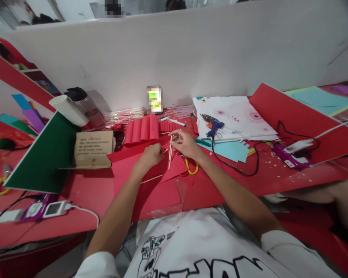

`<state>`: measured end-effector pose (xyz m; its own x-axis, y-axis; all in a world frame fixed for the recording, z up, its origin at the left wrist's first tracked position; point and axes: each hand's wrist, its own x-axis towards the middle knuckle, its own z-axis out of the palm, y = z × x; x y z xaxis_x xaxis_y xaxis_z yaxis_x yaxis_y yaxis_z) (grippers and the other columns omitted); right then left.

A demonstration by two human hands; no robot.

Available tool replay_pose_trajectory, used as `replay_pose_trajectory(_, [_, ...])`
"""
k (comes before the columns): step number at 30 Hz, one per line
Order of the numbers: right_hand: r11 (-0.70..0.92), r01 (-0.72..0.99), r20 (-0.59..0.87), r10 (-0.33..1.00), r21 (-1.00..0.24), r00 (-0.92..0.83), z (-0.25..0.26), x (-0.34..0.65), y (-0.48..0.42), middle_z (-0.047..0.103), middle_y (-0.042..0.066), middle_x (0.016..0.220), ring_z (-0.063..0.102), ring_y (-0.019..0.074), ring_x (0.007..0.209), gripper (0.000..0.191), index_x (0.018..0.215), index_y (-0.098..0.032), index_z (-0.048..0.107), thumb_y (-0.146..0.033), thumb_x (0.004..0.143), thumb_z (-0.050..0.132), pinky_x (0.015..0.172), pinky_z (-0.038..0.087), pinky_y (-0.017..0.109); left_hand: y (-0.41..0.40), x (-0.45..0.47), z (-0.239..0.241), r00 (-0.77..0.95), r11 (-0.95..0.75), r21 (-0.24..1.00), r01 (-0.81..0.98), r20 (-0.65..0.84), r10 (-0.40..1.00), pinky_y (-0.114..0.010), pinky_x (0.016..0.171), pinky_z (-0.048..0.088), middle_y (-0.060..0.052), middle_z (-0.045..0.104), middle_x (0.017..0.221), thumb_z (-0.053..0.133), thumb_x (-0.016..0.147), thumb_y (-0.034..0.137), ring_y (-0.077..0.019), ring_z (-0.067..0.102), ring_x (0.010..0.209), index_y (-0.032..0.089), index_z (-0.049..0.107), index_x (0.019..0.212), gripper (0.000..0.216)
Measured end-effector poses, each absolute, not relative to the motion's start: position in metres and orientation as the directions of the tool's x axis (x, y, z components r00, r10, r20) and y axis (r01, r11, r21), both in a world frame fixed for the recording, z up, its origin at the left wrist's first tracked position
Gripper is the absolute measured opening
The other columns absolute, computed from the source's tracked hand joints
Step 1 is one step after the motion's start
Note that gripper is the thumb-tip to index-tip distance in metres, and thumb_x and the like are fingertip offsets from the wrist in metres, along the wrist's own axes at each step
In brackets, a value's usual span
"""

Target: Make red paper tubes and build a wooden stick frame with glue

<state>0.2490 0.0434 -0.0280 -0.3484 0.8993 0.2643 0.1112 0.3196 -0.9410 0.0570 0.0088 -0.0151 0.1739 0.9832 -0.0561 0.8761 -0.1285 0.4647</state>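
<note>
Above the red paper sheets [159,195] on the table, my right hand [185,143] pinches thin pale sticks [170,156] that point down toward the paper. Close on its left is my left hand [150,157], its fingers closed. A short end of a pale stick [165,151] pokes out beside those fingers; the rest of it is hidden. Another thin stick [151,179] lies flat on the red paper, near my left wrist. Partly under my right wrist are scissors with yellow handles [193,166]. Rolled red paper tubes [141,130] lie just beyond my hands.
A cardboard box [94,150] and a leaning green board [46,158] stand at left. To the right lie a blue glue gun [215,126], its black cord and a purple power strip [291,155]. A phone [154,99] leans on the white partition [174,58].
</note>
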Motion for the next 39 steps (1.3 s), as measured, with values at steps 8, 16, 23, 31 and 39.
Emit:
replay_pose_trajectory(8, [0.188, -0.079, 0.204, 0.923, -0.979, -0.325, -0.022, 0.247, 0.041, 0.071, 0.004, 0.096, 0.071, 0.0185, 0.087, 0.038, 0.112, -0.022, 0.067, -0.036, 0.077, 0.075, 0.079, 0.064, 0.035, 0.03, 0.052, -0.016, 0.159, -0.088, 0.962, 0.257, 0.048, 0.986, -0.023, 0.066, 0.043, 0.0, 0.064, 0.078, 0.07, 0.082, 0.023, -0.0107, 0.058, 0.068, 0.015, 0.062, 0.094, 0.017])
replay_pose_trajectory(16, [0.153, -0.153, 0.192, 0.938, -0.976, -0.288, -0.025, 0.244, 0.04, 0.071, 0.002, 0.087, 0.072, 0.0192, 0.086, 0.039, 0.106, -0.022, 0.071, -0.04, 0.074, 0.081, 0.08, 0.065, 0.037, 0.021, 0.07, -0.015, 0.111, -0.049, 0.998, 0.043, 0.044, 0.993, -0.024, 0.071, 0.047, 0.003, 0.063, 0.076, 0.076, 0.08, 0.021, -0.0104, 0.063, 0.07, 0.018, 0.053, 0.096, 0.027])
replay_pose_trajectory(23, [0.151, -0.123, 0.179, 0.949, -0.981, -0.26, -0.026, 0.245, 0.041, 0.068, 0.001, 0.085, 0.069, 0.0177, 0.081, 0.037, 0.101, -0.022, 0.068, -0.041, 0.072, 0.081, 0.074, 0.064, 0.034, 0.021, 0.073, -0.016, 0.145, -0.058, 0.998, 0.029, 0.053, 0.988, -0.024, 0.071, 0.048, 0.003, 0.064, 0.076, 0.077, 0.081, 0.02, -0.0098, 0.063, 0.07, 0.016, 0.055, 0.095, 0.027])
replay_pose_trajectory(31, [0.171, -0.1, 0.192, 0.943, -0.98, -0.272, -0.022, 0.246, 0.039, 0.07, 0.003, 0.091, 0.069, 0.0179, 0.084, 0.033, 0.097, -0.021, 0.067, -0.038, 0.072, 0.08, 0.076, 0.062, 0.032, 0.019, 0.073, -0.012, 0.125, -0.049, 0.998, -0.029, 0.052, 0.991, -0.029, 0.077, 0.056, 0.001, 0.069, 0.08, 0.083, 0.077, 0.027, -0.0121, 0.069, 0.074, 0.018, 0.054, 0.097, 0.037])
replay_pose_trajectory(39, [0.201, -0.067, 0.211, 0.932, -0.977, -0.293, -0.024, 0.247, 0.043, 0.074, 0.006, 0.097, 0.071, 0.0202, 0.089, 0.034, 0.098, -0.02, 0.07, -0.04, 0.072, 0.081, 0.081, 0.062, 0.037, 0.018, 0.074, -0.013, 0.092, -0.075, 0.997, -0.025, 0.077, 0.993, -0.031, 0.078, 0.059, 0.001, 0.068, 0.079, 0.086, 0.072, 0.035, -0.0114, 0.067, 0.073, 0.017, 0.057, 0.093, 0.039])
